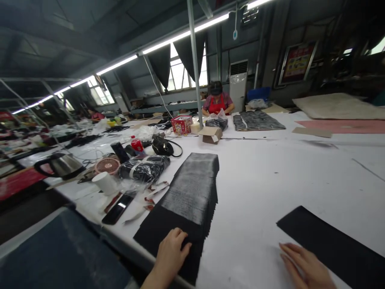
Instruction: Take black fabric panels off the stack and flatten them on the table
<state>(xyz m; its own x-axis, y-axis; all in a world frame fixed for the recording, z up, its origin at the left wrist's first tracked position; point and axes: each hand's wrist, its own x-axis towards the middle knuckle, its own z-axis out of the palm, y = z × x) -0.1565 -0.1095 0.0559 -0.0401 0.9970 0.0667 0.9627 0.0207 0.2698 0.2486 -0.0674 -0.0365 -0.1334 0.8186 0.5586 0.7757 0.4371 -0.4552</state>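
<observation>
A long fanned stack of black fabric-like strips (pixel 192 188) runs away from me along the white table, its middle part greyish and shiny. On the near end of that stack rests my left hand (pixel 171 253), fingers bent and thumb a little apart, gripping nothing that shows. My right hand (pixel 305 265) is at the lower right with its fingers stretched out and nothing in them. Just beyond it, a single flat black piece (pixel 327 245) lies on the table and runs out of view to the right. Whether the fingertips touch that piece is hard to tell.
Left of the stack lie a phone (pixel 118 208), a white cup (pixel 105 182), a pink fan (pixel 107 165), a plastic-wrapped black bundle (pixel 146 167) and a kettle (pixel 64 165). An open carton (pixel 210 134) stands by a pole (pixel 195 60). A person (pixel 217 102) sits across the table.
</observation>
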